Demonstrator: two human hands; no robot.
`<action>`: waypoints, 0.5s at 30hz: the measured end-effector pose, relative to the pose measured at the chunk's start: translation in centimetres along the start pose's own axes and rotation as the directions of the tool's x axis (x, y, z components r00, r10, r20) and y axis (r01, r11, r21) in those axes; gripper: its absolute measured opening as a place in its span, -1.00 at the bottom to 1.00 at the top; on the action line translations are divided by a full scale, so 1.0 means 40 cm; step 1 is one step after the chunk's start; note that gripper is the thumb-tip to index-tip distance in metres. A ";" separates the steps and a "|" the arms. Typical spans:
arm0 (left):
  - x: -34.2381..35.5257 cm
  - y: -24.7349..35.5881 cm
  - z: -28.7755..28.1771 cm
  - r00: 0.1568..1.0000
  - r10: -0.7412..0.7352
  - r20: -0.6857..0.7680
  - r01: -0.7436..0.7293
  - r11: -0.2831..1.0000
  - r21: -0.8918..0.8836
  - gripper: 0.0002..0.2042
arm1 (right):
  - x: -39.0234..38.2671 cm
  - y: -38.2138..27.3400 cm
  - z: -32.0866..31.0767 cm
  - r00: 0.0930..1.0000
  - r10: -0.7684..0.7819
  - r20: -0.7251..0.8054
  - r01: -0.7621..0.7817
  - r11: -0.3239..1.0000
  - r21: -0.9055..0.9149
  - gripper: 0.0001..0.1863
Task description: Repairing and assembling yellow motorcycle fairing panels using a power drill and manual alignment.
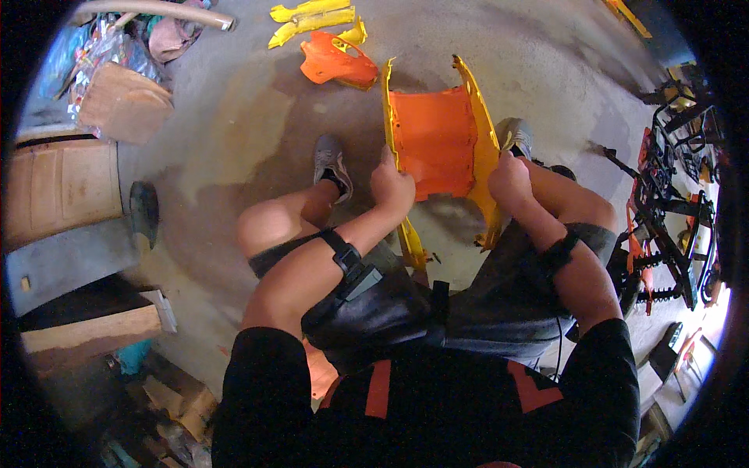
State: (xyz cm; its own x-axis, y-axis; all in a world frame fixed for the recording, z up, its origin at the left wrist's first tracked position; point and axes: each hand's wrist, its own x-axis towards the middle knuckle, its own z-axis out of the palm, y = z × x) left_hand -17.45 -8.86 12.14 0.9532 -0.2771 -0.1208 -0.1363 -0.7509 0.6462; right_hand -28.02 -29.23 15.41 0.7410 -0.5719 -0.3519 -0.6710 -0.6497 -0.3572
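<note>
A wide orange plastic panel [431,140] with long yellow side pieces along both edges is held up between my knees. It looks like a vehicle body fairing. My left hand [392,186] is closed on the lower part of the left yellow side piece [388,105]. On the other edge, my right hand [511,183] grips the right yellow side piece [485,144]. The fingertips of both hands are partly hidden behind the panel. Both yellow pieces reach past the orange sheet, at the far end and toward me.
Beyond the panel, an orange curved cover [338,61] and yellow plastic strips [312,22] lie on the concrete floor. Black metal frames [671,203] stand at the right. Wooden cabinets [62,191], bags [117,47] and cardboard [183,402] line the left side.
</note>
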 end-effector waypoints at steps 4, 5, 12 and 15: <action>0.013 0.013 0.007 1.000 -0.001 0.007 0.001 1.000 0.028 -0.47 | 0.028 0.038 0.050 0.998 -0.027 -0.056 0.027 1.000 0.008 -0.82; 0.017 0.006 0.006 1.000 -0.014 0.011 0.014 0.999 0.052 -0.48 | 0.032 0.036 0.060 0.997 -0.035 -0.064 0.036 0.999 0.014 -0.82; 0.000 -0.050 0.034 0.995 -0.101 -0.007 0.101 0.995 0.016 -0.61 | 0.018 0.049 0.090 0.989 -0.141 -0.032 0.141 0.990 -0.002 -0.80; -0.002 -0.077 0.043 0.995 -0.097 -0.036 0.095 0.994 -0.045 -0.65 | 0.017 0.048 0.087 0.987 -0.163 -0.003 0.163 0.986 0.021 -0.79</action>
State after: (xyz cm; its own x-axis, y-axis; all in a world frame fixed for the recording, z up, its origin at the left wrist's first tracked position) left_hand -17.58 -7.52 8.87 0.9710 -0.1815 -0.1559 -0.0327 -0.7463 0.6648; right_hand -28.89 -29.11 11.47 0.8406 -0.4600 -0.2860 -0.5416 -0.7236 -0.4279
